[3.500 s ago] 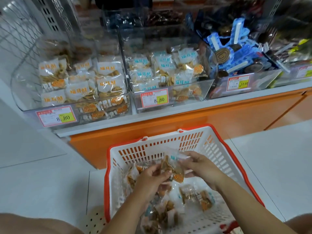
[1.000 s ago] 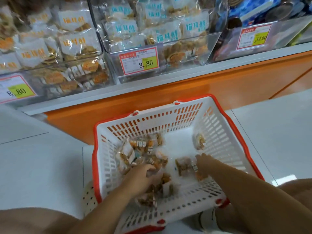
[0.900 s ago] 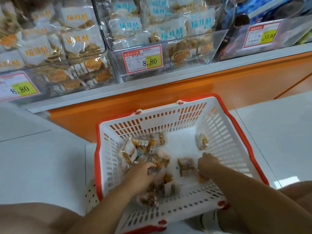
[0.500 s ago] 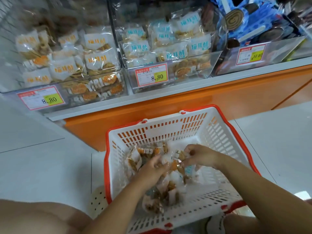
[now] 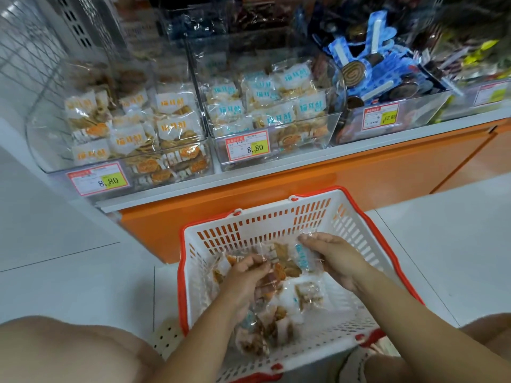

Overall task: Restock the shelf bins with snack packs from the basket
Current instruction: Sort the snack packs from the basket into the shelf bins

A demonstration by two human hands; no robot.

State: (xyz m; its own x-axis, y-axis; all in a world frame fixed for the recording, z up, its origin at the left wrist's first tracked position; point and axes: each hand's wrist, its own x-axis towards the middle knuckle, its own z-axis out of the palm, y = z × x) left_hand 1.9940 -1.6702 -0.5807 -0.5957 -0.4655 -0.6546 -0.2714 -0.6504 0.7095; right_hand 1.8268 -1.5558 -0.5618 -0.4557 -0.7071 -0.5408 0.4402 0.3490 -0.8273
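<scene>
Snack packs (image 5: 262, 335) lie in a loose heap at the near left of the basket floor, and both hands are down among them. The right hand (image 5: 336, 258) has its fingers curled over the top edge of a blue-lettered pack (image 5: 302, 258), with the thumb underneath, pinching it just above the heap. The left hand (image 5: 246, 275) is bent at the knuckles, its fingers closed round a bunch of clear wrappers (image 5: 278, 272) holding brown biscuits; how many it holds cannot be told. The two hands are close together, their packs touching. One loose pack (image 5: 308, 295) lies alone on the basket floor below the right wrist.

Around them stands the basket (image 5: 262, 230), white slotted plastic with a red rim, on pale floor tiles (image 5: 69, 272). Beyond it rises an orange shelf base (image 5: 304, 194) capped by a white ledge. On the ledge sit clear bins: the left bin (image 5: 38, 150) holds orange-lettered packs, the middle bin (image 5: 336, 123) blue-lettered ones, and the right bin (image 5: 439, 103) blue-wrapped swirl biscuits. Price tags front each bin. The person's bare knees (image 5: 69, 352) frame the lower corners.
</scene>
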